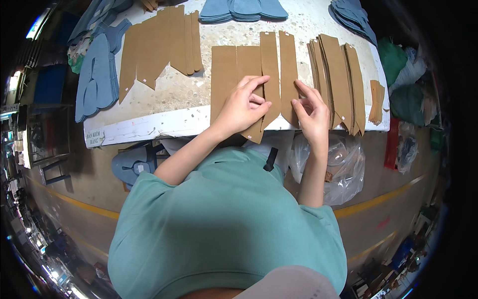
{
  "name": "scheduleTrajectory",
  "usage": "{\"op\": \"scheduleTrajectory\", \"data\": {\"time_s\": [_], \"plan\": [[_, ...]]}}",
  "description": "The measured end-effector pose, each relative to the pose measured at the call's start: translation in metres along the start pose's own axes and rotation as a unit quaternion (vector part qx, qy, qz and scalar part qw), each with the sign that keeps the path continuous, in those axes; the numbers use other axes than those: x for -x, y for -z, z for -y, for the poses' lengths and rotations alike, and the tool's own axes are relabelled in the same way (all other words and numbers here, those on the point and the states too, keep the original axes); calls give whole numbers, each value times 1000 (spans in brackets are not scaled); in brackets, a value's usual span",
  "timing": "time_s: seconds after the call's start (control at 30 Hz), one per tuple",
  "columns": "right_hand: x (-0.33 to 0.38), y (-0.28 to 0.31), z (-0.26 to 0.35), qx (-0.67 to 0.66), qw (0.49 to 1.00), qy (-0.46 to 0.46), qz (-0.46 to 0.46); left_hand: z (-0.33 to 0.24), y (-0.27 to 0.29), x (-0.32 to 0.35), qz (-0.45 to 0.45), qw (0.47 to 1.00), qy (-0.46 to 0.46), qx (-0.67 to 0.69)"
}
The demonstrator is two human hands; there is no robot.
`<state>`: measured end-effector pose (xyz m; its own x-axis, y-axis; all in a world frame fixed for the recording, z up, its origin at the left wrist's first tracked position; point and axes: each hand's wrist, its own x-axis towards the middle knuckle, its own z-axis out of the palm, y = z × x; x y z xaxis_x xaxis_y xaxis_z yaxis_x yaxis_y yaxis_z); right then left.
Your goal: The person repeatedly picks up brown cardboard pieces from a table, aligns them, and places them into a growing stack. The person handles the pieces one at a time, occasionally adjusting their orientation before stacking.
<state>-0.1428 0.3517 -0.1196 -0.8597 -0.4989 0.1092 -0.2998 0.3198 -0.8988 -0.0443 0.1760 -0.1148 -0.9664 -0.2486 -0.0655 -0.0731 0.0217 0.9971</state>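
My left hand (242, 105) rests on brown flat cut pieces near the table's front edge, its fingers apart. Its index finger and thumb tips touch a long brown strip (269, 55). Beneath that hand lies a wider brown piece (224, 70), partly hidden. Another narrow brown strip (288, 60) lies just to the right, across a small gap. At this strip's right edge is my right hand (313, 112), with index finger and thumb spread apart. The undersides of both hands' fingertips are hidden. Small white marks show on the strips' ends.
Overlapping brown pieces (149, 50) lie at left, and stacked brown strips (336, 74) at right. Blue-grey cut pieces (97, 74) sit along the left edge, with more stacks (244, 9) at the back. A clear plastic bag (343, 174) hangs below the speckled table (189, 94).
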Motion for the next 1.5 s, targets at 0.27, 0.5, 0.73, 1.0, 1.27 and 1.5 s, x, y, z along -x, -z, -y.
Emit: {"op": "scheduleTrajectory", "data": {"time_s": [0.27, 0.5, 0.73, 1.0, 1.27, 1.5], "plan": [[21, 19, 12, -5, 998, -28, 51, -7, -12, 26, 32, 999, 19, -13], [30, 13, 24, 133, 989, 3, 60, -12, -11, 37, 19, 981, -16, -191], [-9, -5, 22, 279, 947, 162, -5, -26, 61, 47, 5, 988, -8, -153], [-50, -49, -4, 382, 905, 176, 64, -27, 141, 62, -251, 944, -27, -213], [-54, -64, 12, 426, 887, 168, 65, -22, 153, 23, -203, 881, -136, -406], [-74, -71, 54, 298, 923, 233, 70, -9, 149, 9, -140, 867, -144, -456]]}}
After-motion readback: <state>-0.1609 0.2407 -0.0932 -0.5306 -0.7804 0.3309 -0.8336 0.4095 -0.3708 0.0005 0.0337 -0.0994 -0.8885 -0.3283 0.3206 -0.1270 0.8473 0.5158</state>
